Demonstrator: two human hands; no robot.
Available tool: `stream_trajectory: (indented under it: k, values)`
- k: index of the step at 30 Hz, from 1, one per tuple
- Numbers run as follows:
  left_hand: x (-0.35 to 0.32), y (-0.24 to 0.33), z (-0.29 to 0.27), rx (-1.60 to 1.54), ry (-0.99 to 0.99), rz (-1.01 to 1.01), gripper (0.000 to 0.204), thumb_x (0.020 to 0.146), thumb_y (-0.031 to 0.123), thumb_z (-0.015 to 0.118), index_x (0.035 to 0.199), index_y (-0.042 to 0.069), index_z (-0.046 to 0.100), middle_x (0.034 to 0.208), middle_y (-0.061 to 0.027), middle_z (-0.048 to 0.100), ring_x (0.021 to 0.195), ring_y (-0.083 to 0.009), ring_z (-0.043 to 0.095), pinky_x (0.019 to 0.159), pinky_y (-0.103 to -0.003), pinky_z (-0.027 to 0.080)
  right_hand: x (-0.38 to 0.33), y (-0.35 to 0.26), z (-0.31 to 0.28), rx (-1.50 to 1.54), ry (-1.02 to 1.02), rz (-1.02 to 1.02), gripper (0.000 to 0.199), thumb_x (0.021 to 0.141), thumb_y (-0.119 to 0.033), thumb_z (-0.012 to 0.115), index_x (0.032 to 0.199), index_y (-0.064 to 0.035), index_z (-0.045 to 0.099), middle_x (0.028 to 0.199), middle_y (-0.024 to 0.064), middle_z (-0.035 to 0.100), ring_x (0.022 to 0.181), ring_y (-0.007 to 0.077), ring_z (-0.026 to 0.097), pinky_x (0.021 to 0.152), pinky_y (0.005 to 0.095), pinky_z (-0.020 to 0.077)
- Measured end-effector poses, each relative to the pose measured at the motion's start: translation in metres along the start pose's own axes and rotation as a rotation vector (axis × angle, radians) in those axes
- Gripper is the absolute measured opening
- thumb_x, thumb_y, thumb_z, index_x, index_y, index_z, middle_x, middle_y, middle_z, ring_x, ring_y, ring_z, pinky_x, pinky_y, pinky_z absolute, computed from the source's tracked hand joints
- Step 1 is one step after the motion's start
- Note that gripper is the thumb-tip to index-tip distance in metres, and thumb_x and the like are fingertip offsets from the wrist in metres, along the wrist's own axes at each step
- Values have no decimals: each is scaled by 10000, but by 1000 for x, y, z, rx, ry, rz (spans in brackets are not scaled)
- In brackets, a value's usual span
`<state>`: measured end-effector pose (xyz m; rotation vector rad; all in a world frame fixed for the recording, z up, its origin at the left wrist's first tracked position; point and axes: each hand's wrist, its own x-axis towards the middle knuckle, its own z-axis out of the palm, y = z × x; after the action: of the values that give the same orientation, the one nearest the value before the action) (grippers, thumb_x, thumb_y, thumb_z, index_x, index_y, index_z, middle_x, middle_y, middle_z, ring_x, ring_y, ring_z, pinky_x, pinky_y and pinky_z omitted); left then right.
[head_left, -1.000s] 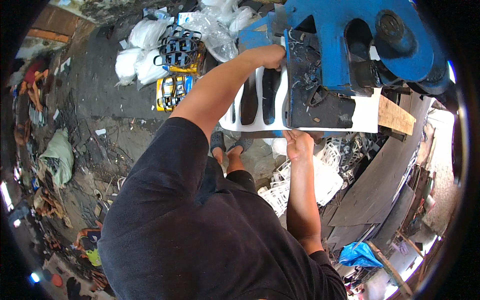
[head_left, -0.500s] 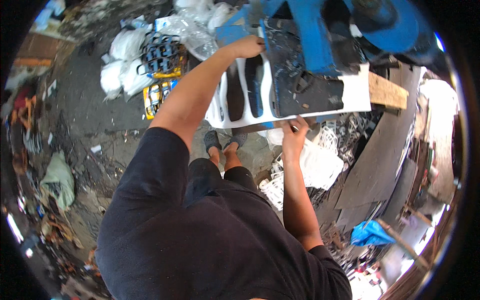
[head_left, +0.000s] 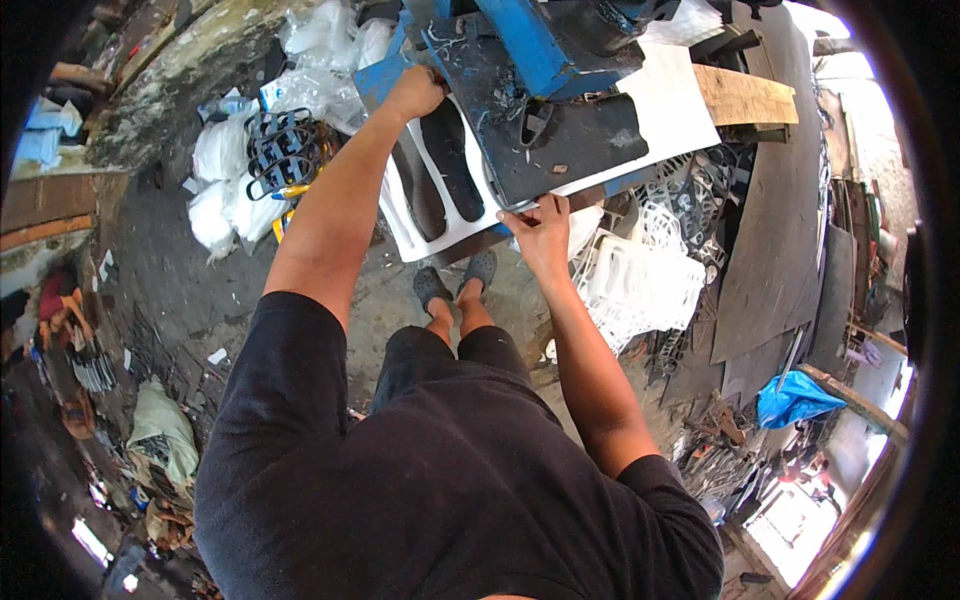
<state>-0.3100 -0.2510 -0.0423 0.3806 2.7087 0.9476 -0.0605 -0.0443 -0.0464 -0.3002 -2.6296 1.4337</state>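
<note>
A white foam sheet [head_left: 690, 95] with sole-shaped holes cut out of it lies on the bed of a blue press machine [head_left: 540, 45], under a dark cutting plate [head_left: 560, 140]. My left hand [head_left: 415, 92] reaches up to the sheet's far left edge and grips it by the blue frame. My right hand [head_left: 540, 228] pinches the near edge of the sheet and dark plate. Two dark sole-shaped cut-outs [head_left: 440, 170] show in the sheet between my hands. My feet in dark clogs [head_left: 455, 285] stand below the sheet.
White scrap sheets full of sole holes [head_left: 640, 280] pile up to the right of my legs. Black cut frames [head_left: 280, 150] and white bags [head_left: 215, 190] lie at the left. Dark boards [head_left: 770, 260] lean at the right, with a blue cloth [head_left: 795, 395] below them.
The view has tilted so the machine sits higher in frame. My left hand has slid along the sheet's far edge; my right hand has come up onto its near edge.
</note>
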Motion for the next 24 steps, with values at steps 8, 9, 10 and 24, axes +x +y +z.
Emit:
stream_trajectory:
  k: [8,9,10,24]
  values:
    - [-16,-6,14,-84,316,31,332,855,182,617,1155,56,683,1071,-223,684,1000,-405,641,871,-436,509,-2,1,-3,-46,-15,10,595,734,-91,833,1201,93,512,1160,206,466,813,243,622,740,332,549]
    - [-26,-5,21,-177,503,38,328,869,172,611,1164,43,676,1074,-215,690,994,-385,653,868,-423,510,-6,0,-6,4,48,53,576,761,-94,814,1211,93,507,1159,196,479,823,236,624,742,329,548]
    - [-35,-6,26,-266,698,45,324,884,162,606,1173,31,670,1076,-207,697,988,-365,665,865,-409,510,-9,-5,-9,60,107,87,558,787,-98,795,1222,94,502,1158,186,492,834,229,625,744,325,546]
    - [-81,38,52,-1312,170,-495,476,1014,478,486,1041,28,641,930,-63,677,813,-172,625,746,-313,497,4,12,-6,886,177,712,214,973,-195,606,953,18,616,832,43,621,724,125,602,640,276,500]
